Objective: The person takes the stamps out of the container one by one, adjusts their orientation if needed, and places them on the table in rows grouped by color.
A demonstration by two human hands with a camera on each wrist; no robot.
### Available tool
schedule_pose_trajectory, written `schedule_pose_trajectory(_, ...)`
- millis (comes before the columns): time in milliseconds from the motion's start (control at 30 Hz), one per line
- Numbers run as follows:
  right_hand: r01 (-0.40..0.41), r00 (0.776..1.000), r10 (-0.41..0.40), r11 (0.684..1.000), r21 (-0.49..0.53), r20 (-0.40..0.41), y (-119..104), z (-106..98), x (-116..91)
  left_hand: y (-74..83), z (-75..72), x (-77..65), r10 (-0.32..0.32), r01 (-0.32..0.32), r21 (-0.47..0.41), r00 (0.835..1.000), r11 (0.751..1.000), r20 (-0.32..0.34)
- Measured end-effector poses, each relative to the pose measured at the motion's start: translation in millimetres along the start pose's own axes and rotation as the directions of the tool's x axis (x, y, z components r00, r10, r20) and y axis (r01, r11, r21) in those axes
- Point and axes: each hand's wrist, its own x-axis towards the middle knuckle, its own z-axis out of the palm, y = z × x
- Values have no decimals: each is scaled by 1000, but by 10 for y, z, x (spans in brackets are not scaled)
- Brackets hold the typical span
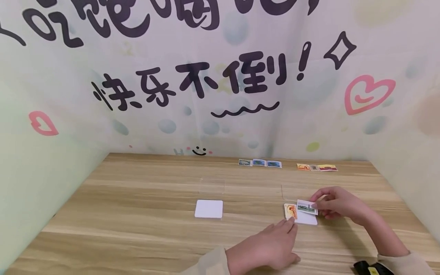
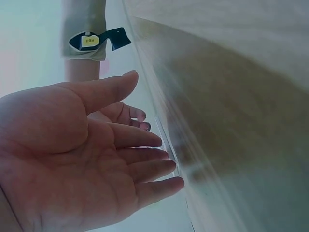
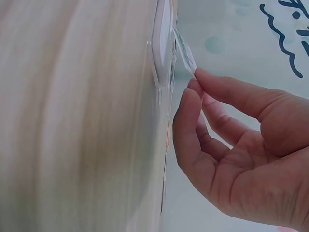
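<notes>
My right hand (image 1: 338, 204) pinches a stamp (image 1: 306, 207) with a green landscape between thumb and fingers. In the right wrist view the stamp (image 3: 185, 52) stands at a slant, held by one end. It overlaps the right part of a thick white card (image 1: 307, 219) on the table. On that card's left part lies an orange stamp (image 1: 290, 211). My left hand (image 1: 275, 244) reaches in from the front with straight fingers, fingertips at the orange stamp's lower edge and the card. In the left wrist view, the left hand's (image 2: 91, 154) palm faces the camera.
A second white card (image 1: 209, 209) lies to the left, with a transparent sheet (image 1: 212, 186) behind it. Another transparent sheet (image 1: 295, 191) lies behind the right card. Blue-toned stamps (image 1: 259, 163) and orange-and-yellow stamps (image 1: 317, 167) form two rows near the printed back wall (image 1: 165, 137).
</notes>
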Motion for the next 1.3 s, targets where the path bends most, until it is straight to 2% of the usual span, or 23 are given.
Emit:
schedule_pose_trajectory(133,19,1000,-19,1000,12,-4,-8,-4,6,-17,-15,-2,30,-30,9,1000,1000,-2)
schedule_pose_trajectory(300,43,999,-43,999,22,-19,-24,-5,31,-52,-43,-1,67,-68,21,997,997,27)
schedule_pose_trajectory(633,76,996,-73,995,68,-48,-61,-21,94,-95,-85,5,78,-77,-14,996,997,33)
schedule_pose_trajectory(867,54,995,-47,995,78,-89,-14,-28,69,-84,-70,16,101,-101,-12,993,995,57)
schedule_pose_trajectory(1300,37,997,-32,998,58,-74,3,-22,167,-107,-64,0,134,-133,-8,990,991,54)
